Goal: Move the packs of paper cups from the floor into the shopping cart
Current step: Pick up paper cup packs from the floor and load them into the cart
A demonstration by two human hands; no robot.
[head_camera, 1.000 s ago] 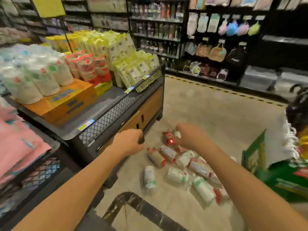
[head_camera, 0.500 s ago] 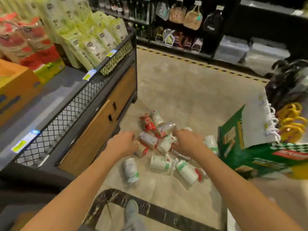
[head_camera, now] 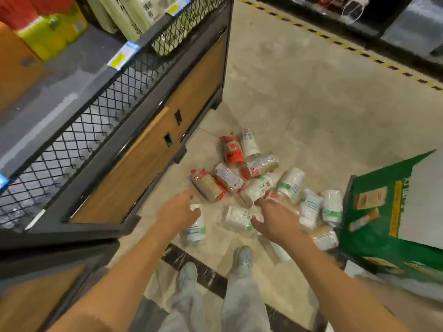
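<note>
reaching down with fingers spread and empty, the left hand (head_camera: pixel 178 212) hovers nearest a white pack (head_camera: pixel 195 227), seemingly lying lengthwise below it, while the right hand (head_camera: pixel 275 220) is open too.

The packs of cups (head_camera: pixel 257 188) are showing white, brown, red and green. The floor (head_camera: pixel 311 104) is looking beige with a yellow-and-black striped line (head_camera: pixel 354 49). The box (head_camera: pixel 383 212) is looking green. The shelf (head_camera: pixel 143 152) is showing brown wood and black mesh.

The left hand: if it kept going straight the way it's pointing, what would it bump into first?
Most likely the white pack with green print lying under the left hand; its fingers point on toward a brown pack with red ends. From this single view, height above the floor is unclear.
</note>
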